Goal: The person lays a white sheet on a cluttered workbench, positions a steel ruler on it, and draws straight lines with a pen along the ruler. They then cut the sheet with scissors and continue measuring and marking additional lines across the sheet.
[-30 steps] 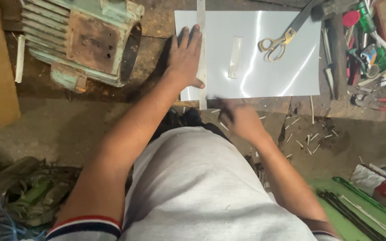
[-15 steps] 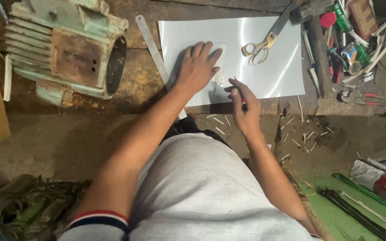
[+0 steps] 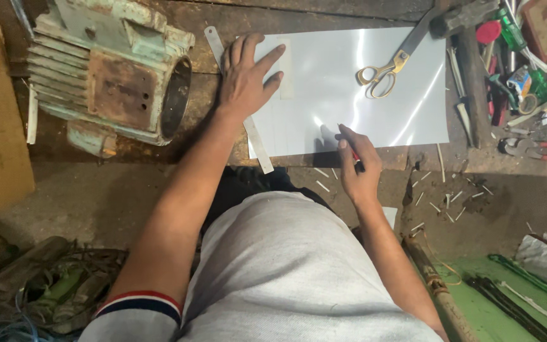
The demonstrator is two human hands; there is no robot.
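One rusty green motor housing (image 3: pixel 112 73) fills the bench at ten o'clock; at one o'clock lies a white sheet (image 3: pixel 375 101) with yellow-handled scissors (image 3: pixel 384 69) on it. A steel ruler (image 3: pixel 248 126) runs along the sheet's left edge. The left hand (image 3: pixel 245 79) presses flat on ruler and sheet, fingers spread; the right hand (image 3: pixel 359 164), at five o'clock of the sheet, is clamped on a dark pen (image 3: pixel 352 152). Firm ruler pressure should keep any line true. Half a second ago the pen hand sat nearer the left hand; now they are well apart.
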